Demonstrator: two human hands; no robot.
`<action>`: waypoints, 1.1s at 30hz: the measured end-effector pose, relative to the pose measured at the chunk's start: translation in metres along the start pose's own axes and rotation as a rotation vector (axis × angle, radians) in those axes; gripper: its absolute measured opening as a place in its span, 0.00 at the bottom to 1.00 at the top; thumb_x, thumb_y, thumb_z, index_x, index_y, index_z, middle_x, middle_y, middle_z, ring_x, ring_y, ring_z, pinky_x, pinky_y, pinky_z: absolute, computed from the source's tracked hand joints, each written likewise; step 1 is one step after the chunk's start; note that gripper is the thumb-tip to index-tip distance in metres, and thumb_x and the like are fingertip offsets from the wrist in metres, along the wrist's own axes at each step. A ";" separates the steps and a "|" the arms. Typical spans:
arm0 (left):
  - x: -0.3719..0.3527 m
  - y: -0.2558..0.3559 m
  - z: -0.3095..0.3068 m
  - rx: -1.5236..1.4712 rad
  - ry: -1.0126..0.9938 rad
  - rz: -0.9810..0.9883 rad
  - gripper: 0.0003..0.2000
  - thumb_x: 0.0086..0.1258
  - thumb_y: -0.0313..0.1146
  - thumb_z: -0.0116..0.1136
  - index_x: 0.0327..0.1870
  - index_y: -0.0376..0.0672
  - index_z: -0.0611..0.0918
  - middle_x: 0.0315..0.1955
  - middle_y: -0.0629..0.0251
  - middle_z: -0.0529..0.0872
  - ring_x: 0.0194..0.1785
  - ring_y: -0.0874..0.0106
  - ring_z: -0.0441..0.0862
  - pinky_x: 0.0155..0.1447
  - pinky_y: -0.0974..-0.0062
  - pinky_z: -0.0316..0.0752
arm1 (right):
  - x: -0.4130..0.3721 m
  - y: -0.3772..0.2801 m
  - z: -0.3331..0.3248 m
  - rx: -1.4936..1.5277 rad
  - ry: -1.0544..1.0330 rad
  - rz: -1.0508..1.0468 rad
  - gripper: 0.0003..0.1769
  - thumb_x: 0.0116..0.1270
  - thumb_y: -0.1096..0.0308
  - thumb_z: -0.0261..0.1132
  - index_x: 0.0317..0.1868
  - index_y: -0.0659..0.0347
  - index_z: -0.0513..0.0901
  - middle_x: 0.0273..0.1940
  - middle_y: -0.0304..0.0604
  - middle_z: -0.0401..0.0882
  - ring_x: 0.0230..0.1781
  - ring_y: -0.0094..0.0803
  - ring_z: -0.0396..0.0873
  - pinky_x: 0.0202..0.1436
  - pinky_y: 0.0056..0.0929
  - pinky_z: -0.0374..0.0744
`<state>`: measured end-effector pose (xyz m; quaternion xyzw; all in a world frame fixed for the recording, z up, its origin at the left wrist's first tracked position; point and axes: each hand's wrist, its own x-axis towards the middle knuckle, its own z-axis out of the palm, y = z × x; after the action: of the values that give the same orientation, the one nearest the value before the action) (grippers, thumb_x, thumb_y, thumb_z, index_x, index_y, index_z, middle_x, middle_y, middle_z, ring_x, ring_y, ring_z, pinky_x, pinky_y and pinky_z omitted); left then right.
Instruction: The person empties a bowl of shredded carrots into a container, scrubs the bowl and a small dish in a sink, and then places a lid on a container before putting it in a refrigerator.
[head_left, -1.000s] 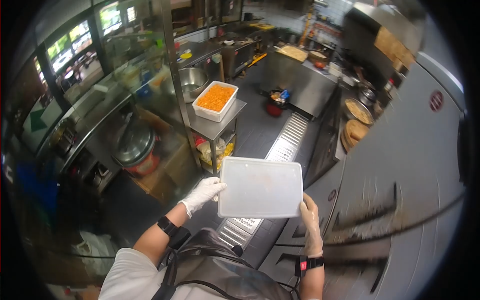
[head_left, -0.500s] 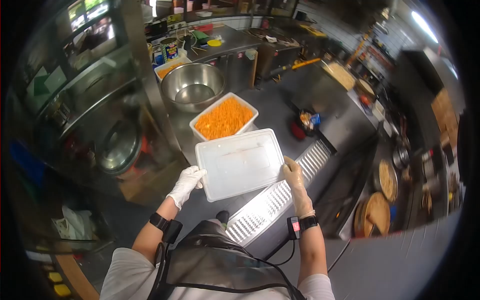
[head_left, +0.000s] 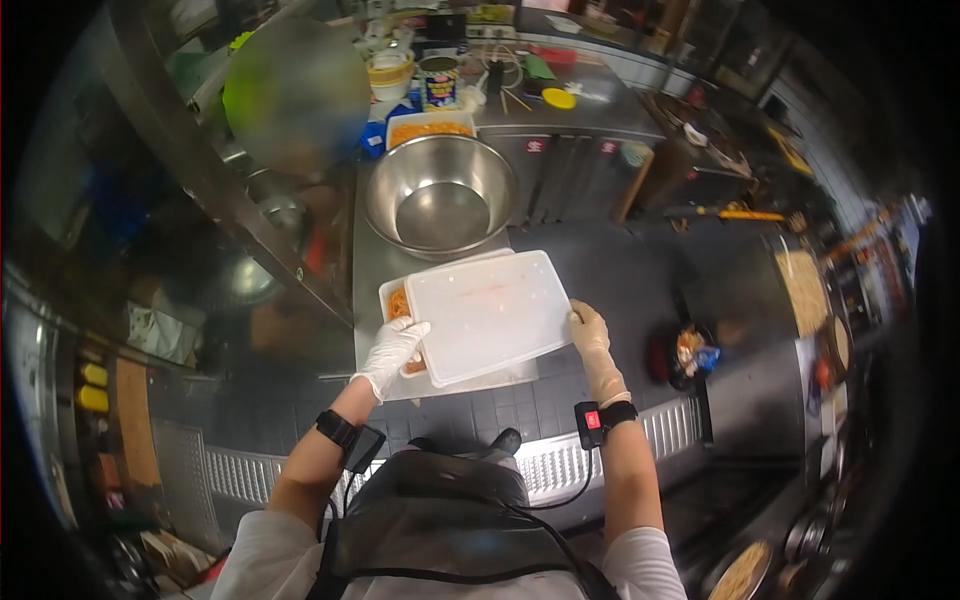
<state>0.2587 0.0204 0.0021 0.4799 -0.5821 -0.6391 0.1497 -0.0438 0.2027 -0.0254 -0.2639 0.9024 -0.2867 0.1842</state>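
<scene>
A white, translucent plastic lid (head_left: 490,315) is held by its two short ends, tilted a little, above a white rectangular tub (head_left: 384,302). Most of the tub is hidden beneath it; orange shreds (head_left: 398,304) show along the left side. My left hand (head_left: 394,352), in a white glove, is closed on the lid's left edge with the thumb on top. On the right edge, my gloved right hand (head_left: 591,340) grips the lid, its fingertips partly hidden. Just beyond the tub stands a large steel bowl (head_left: 442,212) with nothing in it.
Behind the bowl, another white tub (head_left: 470,122) holds orange food, near a printed tin (head_left: 440,88) and a yellow disc (head_left: 559,98). A slatted metal floor drain (head_left: 560,465) crosses near my feet. To the right sits a bin with waste (head_left: 693,355). A metal post (head_left: 225,190) rises at left.
The lid has come over the tub and now covers most of the orange shreds, which were widely exposed before. My view has turned, so the drain runs crosswise. Both hands keep their grip.
</scene>
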 end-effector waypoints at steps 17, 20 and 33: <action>-0.001 -0.059 -0.023 0.518 0.626 -0.002 0.13 0.65 0.37 0.62 0.43 0.36 0.80 0.33 0.62 0.84 0.33 0.72 0.81 0.39 0.73 0.76 | 0.027 -0.050 0.024 -0.478 -0.306 -0.363 0.22 0.63 0.58 0.55 0.56 0.51 0.78 0.42 0.55 0.83 0.42 0.54 0.81 0.47 0.49 0.78; 0.003 -0.042 -0.026 0.379 0.499 -0.050 0.15 0.65 0.38 0.62 0.45 0.37 0.78 0.35 0.61 0.84 0.37 0.71 0.81 0.42 0.72 0.76 | 0.040 -0.045 0.018 -0.430 -0.370 -0.407 0.22 0.63 0.57 0.55 0.57 0.53 0.77 0.44 0.56 0.82 0.44 0.53 0.81 0.46 0.48 0.78; 0.018 -0.066 -0.051 -0.165 -0.140 -0.138 0.15 0.66 0.32 0.62 0.50 0.41 0.75 0.40 0.67 0.80 0.42 0.77 0.78 0.43 0.78 0.75 | 0.064 -0.029 0.014 0.101 -0.889 -0.067 0.17 0.65 0.69 0.61 0.54 0.63 0.76 0.44 0.46 0.80 0.44 0.31 0.78 0.49 0.31 0.78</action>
<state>0.3141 -0.0054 -0.0573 0.4590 -0.5020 -0.7257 0.1032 -0.0774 0.1390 -0.0294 -0.3813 0.7114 -0.1948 0.5573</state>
